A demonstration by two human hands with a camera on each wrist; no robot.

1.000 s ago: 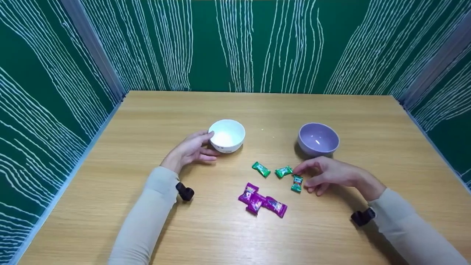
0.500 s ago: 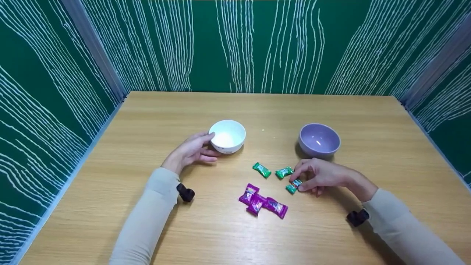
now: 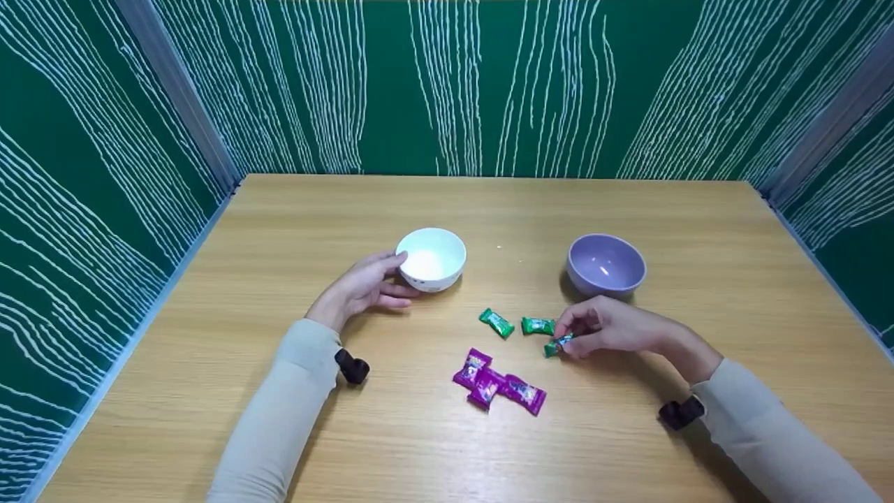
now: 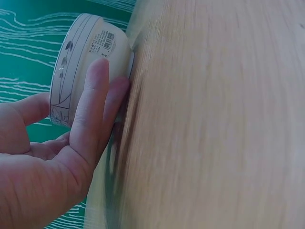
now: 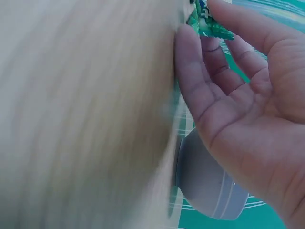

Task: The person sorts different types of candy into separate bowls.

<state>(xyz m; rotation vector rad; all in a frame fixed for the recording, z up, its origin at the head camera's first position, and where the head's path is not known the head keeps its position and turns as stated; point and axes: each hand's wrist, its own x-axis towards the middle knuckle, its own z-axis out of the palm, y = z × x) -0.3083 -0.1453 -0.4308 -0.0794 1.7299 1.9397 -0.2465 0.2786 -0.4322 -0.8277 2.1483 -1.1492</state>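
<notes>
On the left, a white bowl (image 3: pixel 431 260) with a patterned outside stands on the table. My left hand (image 3: pixel 363 283) holds its side, the thumb at the rim and the fingers along the outer wall; the left wrist view shows a barcode label on the bowl (image 4: pixel 90 62). Between thumb and fingers, my right hand (image 3: pixel 621 327) pinches a green wrapped candy (image 3: pixel 554 347), partly hidden by the fingertips. A second green candy (image 3: pixel 538 326) lies just beside those fingers, and a third green candy (image 3: pixel 496 323) lies further left.
Behind my right hand stands a purple bowl (image 3: pixel 606 265). Three purple wrapped candies (image 3: pixel 487 388) lie touching one another in front of the green ones. Green walls with white streaks border the wooden table (image 3: pixel 335 209) at the back and sides.
My right hand has closed its fingers on the nearest green candy, which has turned and shifted slightly left and up. The left hand and white bowl stay put.
</notes>
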